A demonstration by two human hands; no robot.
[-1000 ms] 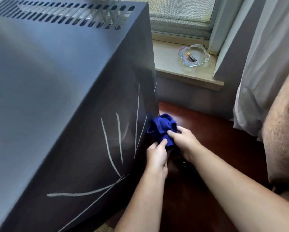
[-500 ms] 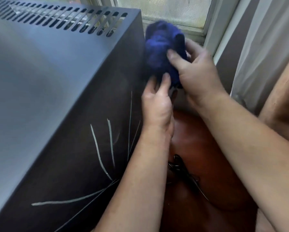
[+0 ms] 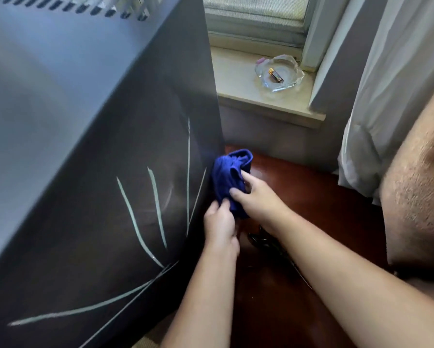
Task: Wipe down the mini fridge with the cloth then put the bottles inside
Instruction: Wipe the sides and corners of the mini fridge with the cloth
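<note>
**Window corner, wooden surface: cloth at the fridge's edge**

Wooden surface (image 3: 311, 197): reddish-brown and glossy, lying under your fingers. A dark cord (image 3: 263, 243) lies on it just behind your right wrist.

Mini fridge (image 3: 85, 121): dark grey cabinet to the left of your fingers, its vertical corner edge touching the cloth. Pale scratch lines (image 3: 135, 222) cross the side panel left of your left fingers. Vent slots (image 3: 85, 6) run along the top, far beyond them.

Cloth (image 3: 229, 177): blue and bunched, pressed against that corner edge low down.

Your left hand (image 3: 221, 227) pinches the cloth's lower end, fingertips closed on the fabric. Your right hand (image 3: 258, 199) grips the bunch from the right, thumb and fingers curled round it.

Windowsill (image 3: 236, 76): pale, beyond and above your fingers. It carries a clear glass ashtray (image 3: 290, 80) with a small battery-like cylinder (image 3: 275, 75) inside.

White curtain (image 3: 386, 96): hangs to the right of your right fingers, well apart from them.
</note>
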